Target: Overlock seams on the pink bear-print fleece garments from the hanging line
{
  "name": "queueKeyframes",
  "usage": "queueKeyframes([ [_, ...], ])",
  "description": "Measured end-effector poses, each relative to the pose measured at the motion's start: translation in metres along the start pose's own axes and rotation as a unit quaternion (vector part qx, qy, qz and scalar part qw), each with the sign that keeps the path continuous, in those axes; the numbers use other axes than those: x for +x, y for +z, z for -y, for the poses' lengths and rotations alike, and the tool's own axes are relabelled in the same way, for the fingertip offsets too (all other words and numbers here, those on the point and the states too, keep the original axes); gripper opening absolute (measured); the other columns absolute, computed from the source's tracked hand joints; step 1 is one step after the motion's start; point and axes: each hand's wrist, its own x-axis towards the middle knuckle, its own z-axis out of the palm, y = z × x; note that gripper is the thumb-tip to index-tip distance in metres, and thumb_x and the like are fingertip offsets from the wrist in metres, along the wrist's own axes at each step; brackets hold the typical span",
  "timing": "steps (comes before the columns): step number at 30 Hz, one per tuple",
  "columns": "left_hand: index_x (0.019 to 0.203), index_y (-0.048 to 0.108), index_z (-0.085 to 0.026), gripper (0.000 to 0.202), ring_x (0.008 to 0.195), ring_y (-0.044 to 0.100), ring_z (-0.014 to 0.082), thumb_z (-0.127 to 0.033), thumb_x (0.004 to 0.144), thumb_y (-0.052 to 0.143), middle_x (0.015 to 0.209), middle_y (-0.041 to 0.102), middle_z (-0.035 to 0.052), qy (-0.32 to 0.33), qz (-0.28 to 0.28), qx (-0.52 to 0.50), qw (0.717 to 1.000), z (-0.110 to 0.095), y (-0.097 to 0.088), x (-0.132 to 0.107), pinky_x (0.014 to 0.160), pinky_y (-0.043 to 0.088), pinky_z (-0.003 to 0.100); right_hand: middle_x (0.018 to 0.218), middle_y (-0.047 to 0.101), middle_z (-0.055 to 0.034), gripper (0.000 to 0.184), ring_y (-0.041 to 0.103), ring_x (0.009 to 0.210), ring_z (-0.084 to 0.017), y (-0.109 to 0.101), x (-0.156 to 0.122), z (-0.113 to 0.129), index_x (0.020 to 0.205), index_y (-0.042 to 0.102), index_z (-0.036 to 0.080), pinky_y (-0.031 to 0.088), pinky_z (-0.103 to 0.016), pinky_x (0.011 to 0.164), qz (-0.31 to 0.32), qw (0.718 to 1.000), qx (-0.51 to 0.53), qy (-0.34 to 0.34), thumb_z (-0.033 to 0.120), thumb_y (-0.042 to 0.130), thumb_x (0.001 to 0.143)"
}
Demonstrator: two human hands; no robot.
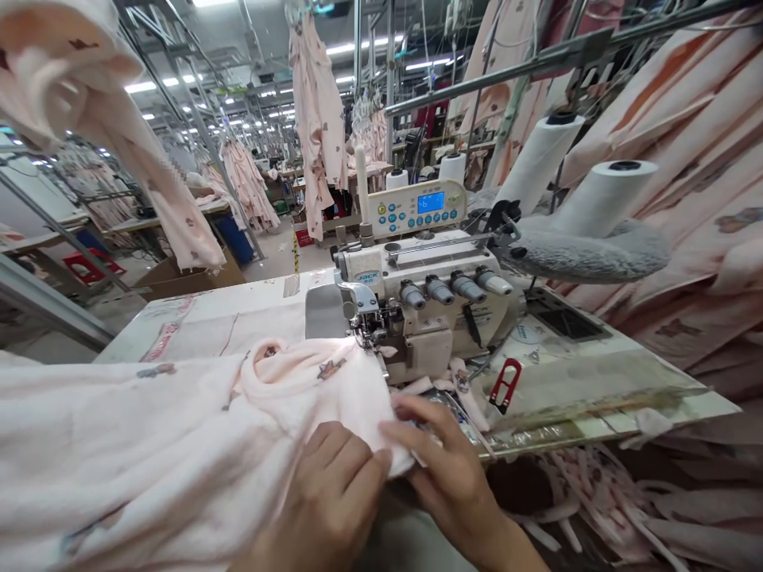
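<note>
Pale pink fleece fabric (pixel 196 445) with small printed figures spreads over the left of the table and runs up to the needle area of an overlock sewing machine (pixel 426 310). My left hand (pixel 337 492) is closed on the fabric near its front edge, knuckles up. Just right of it, my right hand (pixel 444 461) pinches the fabric's right edge between thumb and fingers. Both hands are in front of the presser foot (pixel 373 330), where the far end of the cloth lies. The fingertips of my left hand are partly hidden in the folds.
Red thread snips (pixel 505 385) lie right of the machine beside fabric scraps (pixel 468 393). Thread cones (pixel 613 195) stand behind on a grey fluffy pad (pixel 596 254). Pink garments (pixel 319 119) hang around. Cut strips (pixel 584 492) are heaped below the table's right edge.
</note>
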Motion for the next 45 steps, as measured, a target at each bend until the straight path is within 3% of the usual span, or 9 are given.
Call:
queueKeyframes([
  [2,0.086,0.054,-0.015,0.012,0.069,0.047,0.0164,-0.014,0.085,0.042,0.072,0.055,0.0050,-0.024,0.055,-0.042,0.997,0.007,-0.006,0.011,0.061,0.038,0.029,0.096,0.061,-0.0078,0.020,0.054,0.088,-0.018,0.003,0.002,-0.003,0.096,0.059,0.016,0.045,-0.030,0.074,0.010,0.998,0.002,-0.058,0.007,0.043,0.088],
  [6,0.107,0.053,-0.017,0.027,0.088,0.049,0.0217,-0.028,0.089,0.038,0.100,0.056,0.0094,-0.110,0.138,0.006,0.984,0.028,-0.005,0.035,0.076,0.043,0.037,0.087,0.063,-0.0081,0.018,0.054,0.080,-0.019,0.006,0.002,-0.003,0.091,0.059,0.014,0.045,-0.032,0.067,0.000,0.998,0.009,-0.056,0.006,0.044,0.087],
  [10,0.115,0.052,-0.018,0.032,0.086,0.048,0.0239,-0.029,0.087,0.043,0.098,0.056,0.0088,-0.138,0.183,0.078,0.970,0.039,0.008,0.042,0.073,0.044,0.040,0.086,0.064,-0.0083,0.020,0.054,0.080,-0.019,0.006,0.001,-0.005,0.092,0.060,0.013,0.045,-0.030,0.067,0.000,0.998,-0.009,-0.067,0.003,0.044,0.085],
  [15,0.110,0.056,-0.021,0.027,0.090,0.048,0.0212,-0.028,0.088,0.042,0.100,0.054,0.0080,-0.149,0.139,0.031,0.979,0.049,0.007,0.037,0.077,0.043,0.036,0.087,0.065,-0.0084,0.022,0.054,0.081,-0.018,0.004,0.008,-0.010,0.093,0.061,0.013,0.046,-0.030,0.068,-0.010,0.998,-0.026,-0.063,0.002,0.043,0.086],
  [18,0.101,0.056,-0.019,0.022,0.093,0.047,0.0223,-0.029,0.088,0.042,0.101,0.054,0.0077,-0.226,0.094,0.053,0.968,0.065,0.007,0.043,0.080,0.039,0.038,0.091,0.066,-0.0088,0.023,0.055,0.085,-0.019,0.003,0.010,-0.010,0.099,0.062,0.013,0.045,-0.031,0.070,-0.001,0.997,-0.044,-0.063,0.006,0.042,0.089],
  [24,0.090,0.055,-0.018,0.014,0.094,0.046,0.0231,-0.029,0.082,0.051,0.095,0.056,0.0041,-0.333,0.146,0.068,0.929,0.088,0.017,0.061,0.083,0.034,0.040,0.094,0.067,-0.0079,0.025,0.057,0.084,-0.018,0.005,0.002,-0.013,0.105,0.062,0.015,0.044,-0.031,0.070,-0.011,0.995,-0.065,-0.069,0.008,0.044,0.089],
  [32,0.088,0.058,-0.019,0.012,0.094,0.047,0.0221,-0.021,0.079,0.051,0.096,0.056,0.0041,-0.342,0.118,0.054,0.931,0.102,0.026,0.064,0.084,0.034,0.038,0.086,0.067,-0.0059,0.023,0.058,0.078,-0.018,0.009,0.016,-0.024,0.096,0.063,0.018,0.043,-0.032,0.068,-0.032,0.996,-0.052,-0.066,0.004,0.051,0.083],
  [37,0.090,0.059,-0.020,0.014,0.095,0.047,0.0230,-0.024,0.080,0.051,0.097,0.057,0.0050,-0.342,0.111,0.074,0.930,0.117,0.033,0.070,0.082,0.036,0.037,0.082,0.065,-0.0051,0.015,0.057,0.077,-0.018,0.017,0.026,-0.035,0.091,0.061,0.018,0.042,-0.031,0.069,-0.041,0.995,-0.063,-0.064,0.007,0.053,0.085],
  [45,0.093,0.059,-0.020,0.017,0.105,0.045,0.0251,-0.028,0.081,0.052,0.106,0.056,0.0069,-0.365,0.078,0.071,0.925,0.145,0.041,0.078,0.089,0.035,0.040,0.085,0.064,-0.0084,0.013,0.053,0.078,-0.020,0.026,0.041,-0.049,0.095,0.061,0.015,0.037,-0.034,0.071,-0.041,0.984,-0.160,-0.075,0.013,0.049,0.090],
])
